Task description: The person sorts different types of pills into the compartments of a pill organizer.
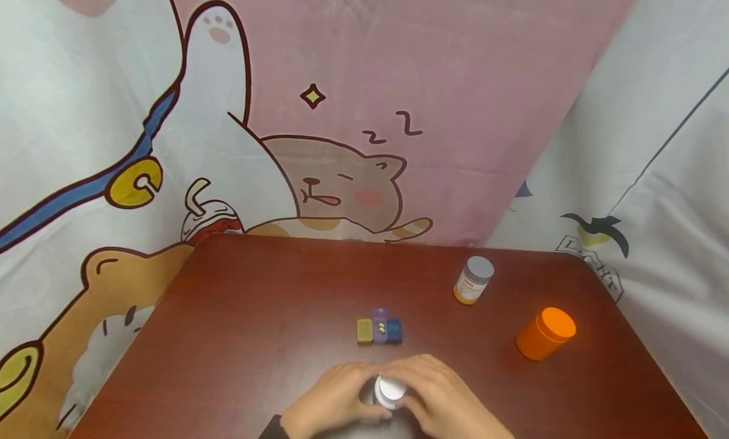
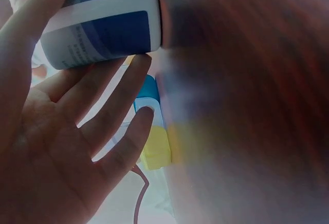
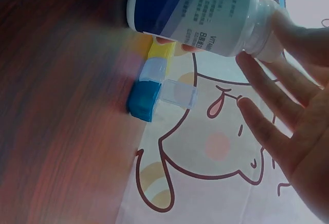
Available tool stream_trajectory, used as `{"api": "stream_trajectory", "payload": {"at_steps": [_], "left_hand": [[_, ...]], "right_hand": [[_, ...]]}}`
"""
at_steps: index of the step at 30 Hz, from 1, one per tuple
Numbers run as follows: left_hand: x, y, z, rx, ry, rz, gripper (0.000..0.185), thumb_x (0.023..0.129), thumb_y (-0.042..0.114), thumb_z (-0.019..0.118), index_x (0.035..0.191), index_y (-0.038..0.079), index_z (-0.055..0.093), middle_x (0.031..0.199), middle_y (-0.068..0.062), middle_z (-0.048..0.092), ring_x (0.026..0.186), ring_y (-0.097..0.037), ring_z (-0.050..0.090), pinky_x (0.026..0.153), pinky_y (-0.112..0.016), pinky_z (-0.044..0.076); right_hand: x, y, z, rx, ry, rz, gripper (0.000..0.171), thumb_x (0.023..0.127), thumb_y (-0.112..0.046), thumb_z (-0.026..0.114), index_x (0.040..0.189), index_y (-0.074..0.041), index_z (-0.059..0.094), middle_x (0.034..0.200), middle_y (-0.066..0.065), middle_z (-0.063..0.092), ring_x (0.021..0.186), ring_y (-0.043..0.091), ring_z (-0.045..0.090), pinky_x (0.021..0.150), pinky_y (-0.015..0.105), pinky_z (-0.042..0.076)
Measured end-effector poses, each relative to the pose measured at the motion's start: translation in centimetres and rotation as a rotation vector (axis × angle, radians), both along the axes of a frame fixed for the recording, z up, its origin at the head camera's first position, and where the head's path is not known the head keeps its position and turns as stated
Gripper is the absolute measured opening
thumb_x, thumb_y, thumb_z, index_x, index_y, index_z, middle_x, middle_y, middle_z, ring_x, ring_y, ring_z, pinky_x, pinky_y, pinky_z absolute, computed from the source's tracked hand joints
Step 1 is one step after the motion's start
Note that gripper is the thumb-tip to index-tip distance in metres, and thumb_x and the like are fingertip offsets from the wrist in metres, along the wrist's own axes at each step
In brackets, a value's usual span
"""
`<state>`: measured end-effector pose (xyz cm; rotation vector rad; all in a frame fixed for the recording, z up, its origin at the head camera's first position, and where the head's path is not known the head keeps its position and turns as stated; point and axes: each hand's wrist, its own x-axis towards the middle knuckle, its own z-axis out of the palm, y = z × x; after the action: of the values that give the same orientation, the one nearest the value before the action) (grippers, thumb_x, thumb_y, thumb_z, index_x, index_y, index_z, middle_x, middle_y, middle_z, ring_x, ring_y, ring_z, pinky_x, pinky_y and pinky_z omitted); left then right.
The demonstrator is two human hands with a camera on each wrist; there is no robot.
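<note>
A white pill bottle (image 2: 108, 29) with a blue label stands on the table close to the person, between both hands. The left hand (image 1: 336, 395) grips its body between thumb and fingers. At the top, the right hand (image 1: 435, 388) pinches the white cap (image 3: 270, 36), which sits on the bottle's neck. Just beyond the hands lies a small pill organizer with a yellow box (image 1: 364, 331), a purple box (image 1: 380, 338) and a blue box (image 1: 394, 331). The purple box's clear lid (image 3: 178, 94) is raised, and a few pale pills (image 1: 382, 328) lie inside.
To the right on the brown table (image 1: 256, 312) stand an orange bottle (image 1: 543, 334) and, farther back, a grey-capped jar (image 1: 474, 281) with a white and orange label. A printed cloth (image 1: 455, 97) hangs behind the table's far edge.
</note>
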<state>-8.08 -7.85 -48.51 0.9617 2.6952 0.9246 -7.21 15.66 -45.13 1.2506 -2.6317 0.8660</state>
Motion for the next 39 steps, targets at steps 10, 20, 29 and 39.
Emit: {"api": "stream_trajectory", "payload": {"at_steps": [10, 20, 29, 39], "left_hand": [[0.2, 0.2, -0.2, 0.033, 0.001, -0.005, 0.051, 0.085, 0.049, 0.084, 0.130, 0.026, 0.071, 0.119, 0.016, 0.074, 0.104, 0.003, 0.066, 0.088, -0.025, 0.055], [0.1, 0.2, -0.1, 0.029, -0.005, 0.002, 0.052, 0.086, 0.052, 0.081, 0.129, 0.025, 0.071, 0.117, 0.017, 0.075, 0.105, 0.001, 0.067, 0.092, -0.029, 0.056], [0.0, 0.1, 0.0, -0.005, 0.016, 0.000, 0.059, 0.085, 0.049, 0.084, 0.135, 0.022, 0.068, 0.124, 0.014, 0.074, 0.111, -0.002, 0.068, 0.094, -0.032, 0.057], [0.1, 0.0, 0.0, 0.000, 0.012, 0.004, 0.058, 0.085, 0.049, 0.085, 0.132, 0.020, 0.069, 0.119, 0.013, 0.075, 0.104, 0.002, 0.066, 0.087, -0.025, 0.056]], "right_hand": [[0.3, -1.0, -0.6, 0.081, 0.325, -0.157, 0.041, 0.076, -0.046, 0.090, 0.103, -0.022, 0.072, 0.093, -0.017, 0.061, 0.085, 0.003, 0.055, 0.080, 0.027, 0.053], [0.0, -0.5, -1.2, 0.085, 0.179, -0.150, 0.058, 0.071, -0.052, 0.091, 0.119, -0.028, 0.068, 0.114, -0.018, 0.067, 0.103, 0.006, 0.060, 0.091, 0.038, 0.056], [-1.1, 1.8, -1.9, -0.071, -0.196, 0.004, 0.056, 0.094, -0.026, 0.076, 0.147, -0.030, 0.059, 0.143, -0.014, 0.064, 0.129, 0.014, 0.060, 0.109, 0.036, 0.051], [-1.2, 1.4, -1.8, -0.139, -0.255, 0.042, 0.044, 0.102, -0.035, 0.063, 0.144, -0.022, 0.064, 0.134, -0.007, 0.071, 0.119, 0.014, 0.064, 0.105, 0.031, 0.054]]}}
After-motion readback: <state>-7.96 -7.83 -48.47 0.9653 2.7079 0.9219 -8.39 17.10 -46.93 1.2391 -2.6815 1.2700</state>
